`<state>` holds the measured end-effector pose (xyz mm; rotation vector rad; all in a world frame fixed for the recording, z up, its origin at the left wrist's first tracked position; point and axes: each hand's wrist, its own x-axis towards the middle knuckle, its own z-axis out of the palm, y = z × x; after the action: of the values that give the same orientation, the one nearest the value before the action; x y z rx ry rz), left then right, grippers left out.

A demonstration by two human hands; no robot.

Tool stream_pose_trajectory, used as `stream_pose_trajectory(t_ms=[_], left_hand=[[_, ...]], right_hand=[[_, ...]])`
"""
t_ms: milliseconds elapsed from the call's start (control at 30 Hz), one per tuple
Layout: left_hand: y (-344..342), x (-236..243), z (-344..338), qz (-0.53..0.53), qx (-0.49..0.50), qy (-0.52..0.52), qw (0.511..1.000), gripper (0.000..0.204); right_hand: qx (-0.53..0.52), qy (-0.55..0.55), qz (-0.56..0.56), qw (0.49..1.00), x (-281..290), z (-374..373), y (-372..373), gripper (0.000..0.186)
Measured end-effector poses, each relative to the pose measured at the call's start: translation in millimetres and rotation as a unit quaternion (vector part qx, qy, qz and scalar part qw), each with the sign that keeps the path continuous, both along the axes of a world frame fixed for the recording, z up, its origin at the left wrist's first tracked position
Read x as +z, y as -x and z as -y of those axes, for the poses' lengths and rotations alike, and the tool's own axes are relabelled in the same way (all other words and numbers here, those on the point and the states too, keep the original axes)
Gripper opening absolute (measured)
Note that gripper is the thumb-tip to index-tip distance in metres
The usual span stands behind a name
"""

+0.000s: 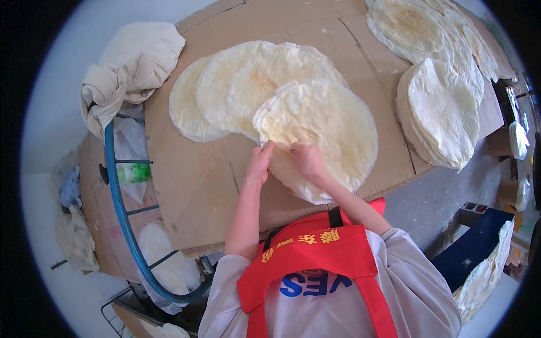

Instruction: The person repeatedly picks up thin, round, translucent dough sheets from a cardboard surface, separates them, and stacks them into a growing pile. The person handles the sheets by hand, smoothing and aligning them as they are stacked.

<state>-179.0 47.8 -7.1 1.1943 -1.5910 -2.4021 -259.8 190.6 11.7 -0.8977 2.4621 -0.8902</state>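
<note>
A stack of thin, round, pale flatbreads (329, 124) lies on cardboard in front of me, overlapping a fanned row of similar lightly browned rounds (265, 70) behind it and to the left. My left hand (262, 160) pinches the near-left edge of the stack. My right hand (307, 163) is closed on the surface of the top round, a little right of my left hand, with its fingers curled onto the bread; the fingertips are partly hidden.
The cardboard-covered table (197, 191) has more flatbread piles (437, 112) at the right. A blue metal frame (115, 186) runs along the left, with a bundled cream cloth (135, 56) and a green bottle (135, 173). Grey floor (406, 200) and a dark blue box (462, 248) show lower right.
</note>
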Motion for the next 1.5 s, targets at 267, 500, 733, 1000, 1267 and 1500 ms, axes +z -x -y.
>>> stream_pose_trajectory(t_ms=[267,500,733,1000,1267,1500], left_hand=[[-72,-35,24,-0.008,0.152,-0.097,0.984,0.037],[-126,0,-4,0.078,0.156,-0.04,0.984,0.043],[-121,72,-15,0.212,-0.107,0.227,0.945,0.044],[-89,-21,-33,-0.071,0.14,-0.196,0.968,0.033],[-77,-18,-29,-0.056,0.091,-0.189,0.976,0.022],[-61,-19,-25,-0.012,0.035,-0.146,0.989,0.022]], right_hand=[[-0.149,0.222,0.106,0.958,100,-107,196,0.023],[-0.092,0.26,0.001,0.961,267,-93,250,0.018],[0.056,-0.004,-0.196,0.979,211,-1,146,0.035],[0.334,-0.126,-0.086,0.93,8,-68,-25,0.019],[0.266,0.019,0.113,0.957,16,-69,-17,0.053],[0.137,0.084,0.046,0.986,-1,-10,-48,0.063]])
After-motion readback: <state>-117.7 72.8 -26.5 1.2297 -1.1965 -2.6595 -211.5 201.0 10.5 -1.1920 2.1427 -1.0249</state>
